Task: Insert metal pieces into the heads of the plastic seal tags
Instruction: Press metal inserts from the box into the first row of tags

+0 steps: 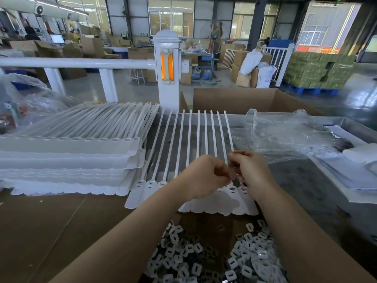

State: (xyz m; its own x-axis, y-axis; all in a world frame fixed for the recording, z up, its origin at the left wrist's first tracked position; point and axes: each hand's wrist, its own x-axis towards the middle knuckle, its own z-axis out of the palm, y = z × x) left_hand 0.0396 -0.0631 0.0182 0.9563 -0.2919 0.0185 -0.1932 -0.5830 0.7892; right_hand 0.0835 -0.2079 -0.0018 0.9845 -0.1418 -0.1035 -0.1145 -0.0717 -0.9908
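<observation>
- Your two hands meet over a flat row of white seal tags (pixel 191 152). The heads of the tags lie just under your hands.
- Your left hand (pixel 204 176) is curled, and its grip pinches something small at the fingertips. It is blurred, so you cannot be sure it is a metal piece.
- Your right hand (pixel 250 172) is curled too. Its grip looks pinched together close to the left one, but what it holds is too blurred to tell.
- This looks like the step where you ready one piece before pushing it in.
- Next, you need to line the piece up with an empty tag head (pixel 232 188) just below your right grip, then press it straight down.
- The heads by your left grip (pixel 152 183) already show dark slots.
- The pile of metal pieces (pixel 204 256) sits near you, below both grips, between your arms.
- A tall stack of more tags (pixel 67 156) sits left of your left grip.
- A clear plastic bag (pixel 281 135) lies right of your right grip.
- The tabletop (pixel 40 231) is brown cardboard.
- Past your grips stands a white railing (pixel 167 68), then a big room with boxes (pixel 318 68) and windows.
</observation>
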